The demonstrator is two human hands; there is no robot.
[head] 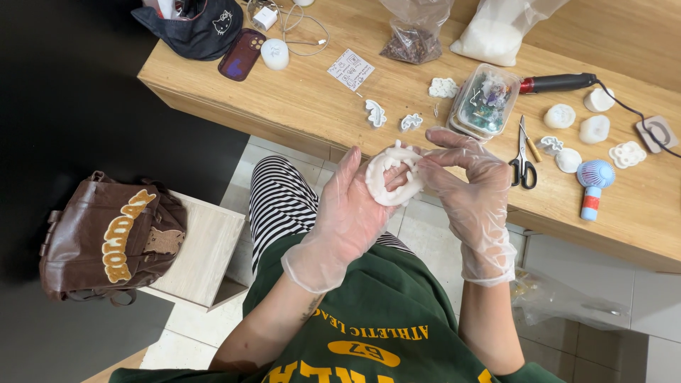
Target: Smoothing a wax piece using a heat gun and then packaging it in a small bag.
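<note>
My left hand (pixel 347 213), in a clear plastic glove, cradles a round white mould-like piece (pixel 386 181) from below. My right hand (pixel 468 191), also gloved, pinches the piece's right edge with thumb and fingers. The piece is held over my lap, just in front of the wooden table's edge (pixel 284 124). What is inside it is hidden by my fingers.
On the table lie small white moulds (pixel 374 113), a clear box of beads (pixel 486 101), scissors (pixel 523 159), a blue hand fan (pixel 594 186), a heat tool (pixel 557 84), two plastic bags (pixel 489 35), a phone (pixel 241 54) and a dark cap (pixel 191 28). A brown bag (pixel 106 241) sits on a stool.
</note>
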